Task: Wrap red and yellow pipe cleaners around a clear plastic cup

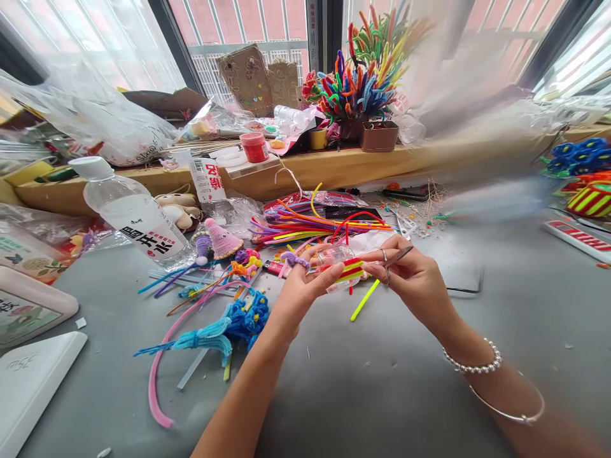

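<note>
grey desk [382, 394] is a mess of pipe cleaners [310, 222]. left hand [300, 286] pinches the clear piece with red-yellow wrap [351, 270] mid-desk, right hand [410, 277] grips scissors [394, 257]. mid-wrapping i'd say; trimming the yellow tail [365, 299] needs a steady snip.

This was a home craft corner set by a window, not a shop or factory. A grey table [382, 394] was strewn with loose pipe cleaners [315, 222] in many colours, and small finished pieces lay among them (a pink knitted-looking cone [220, 238] was one). Along the wooden sill [334, 168] stood a pot of pipe-cleaner flowers [363, 83], a red-lidded jar [254, 146] and crumpled plastic bags [100, 121]. A water bottle [133, 213] lay tilted on the table.
</note>
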Motion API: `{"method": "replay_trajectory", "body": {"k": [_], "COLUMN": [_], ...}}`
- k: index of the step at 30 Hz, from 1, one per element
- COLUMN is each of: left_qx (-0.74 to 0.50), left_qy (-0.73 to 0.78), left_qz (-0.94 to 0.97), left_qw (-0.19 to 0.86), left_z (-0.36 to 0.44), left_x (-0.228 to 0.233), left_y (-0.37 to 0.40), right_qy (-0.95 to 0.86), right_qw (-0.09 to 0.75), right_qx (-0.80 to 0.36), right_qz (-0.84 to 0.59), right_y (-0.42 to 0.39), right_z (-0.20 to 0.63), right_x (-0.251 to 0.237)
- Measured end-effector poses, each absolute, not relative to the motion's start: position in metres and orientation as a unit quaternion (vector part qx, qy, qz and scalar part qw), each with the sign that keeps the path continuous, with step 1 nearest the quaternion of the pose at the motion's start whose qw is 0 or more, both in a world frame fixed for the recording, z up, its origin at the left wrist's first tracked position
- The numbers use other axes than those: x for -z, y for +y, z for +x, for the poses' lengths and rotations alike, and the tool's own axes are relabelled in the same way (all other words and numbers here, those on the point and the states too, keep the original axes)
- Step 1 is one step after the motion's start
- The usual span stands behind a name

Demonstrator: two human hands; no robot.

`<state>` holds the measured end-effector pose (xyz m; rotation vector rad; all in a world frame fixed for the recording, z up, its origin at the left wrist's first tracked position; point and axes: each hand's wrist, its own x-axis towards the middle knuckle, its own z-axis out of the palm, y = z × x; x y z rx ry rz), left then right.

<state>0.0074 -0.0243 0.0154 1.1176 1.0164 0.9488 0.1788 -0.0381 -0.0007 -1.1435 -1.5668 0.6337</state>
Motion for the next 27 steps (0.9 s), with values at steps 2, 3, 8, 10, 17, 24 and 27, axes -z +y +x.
{"method": "replay_trajectory", "body": {"k": [2, 3, 8, 10, 17, 24, 27], "left_qx": [-0.406, -0.403, -0.396, -0.396, -0.383, -0.392, -0.394], "left_qy": [0.45, 0.451, 0.454, 0.457, 0.476, 0.467, 0.467], "left_qz": [0.486, 0.486, 0.485, 0.488, 0.499, 0.487, 0.485], "left_qw": [0.63, 0.631, 0.634, 0.629, 0.615, 0.625, 0.625], "left_z": [0.009, 0.009, 0.011, 0.012, 0.015, 0.013, 0.012], "left_x": [-0.014, -0.013, -0.009, -0.008, -0.006, -0.004, -0.003], "left_y": [-0.024, -0.024, -0.025, -0.025, -0.024, -0.024, -0.024], "right_qy": [-0.664, -0.668, -0.676, -0.672, -0.653, -0.66, -0.663], "right_qw": [0.51, 0.505, 0.497, 0.495, 0.52, 0.515, 0.512], "right_qx": [-0.264, -0.263, -0.25, -0.255, -0.267, -0.267, -0.26], "right_qz": [-0.478, -0.48, -0.484, -0.488, -0.482, -0.478, -0.479], "right_y": [-0.038, -0.038, -0.038, -0.038, -0.038, -0.037, -0.037], "right_z": [0.181, 0.182, 0.183, 0.182, 0.182, 0.183, 0.183], "right_x": [0.004, 0.005, 0.008, 0.008, 0.01, 0.013, 0.013]}}
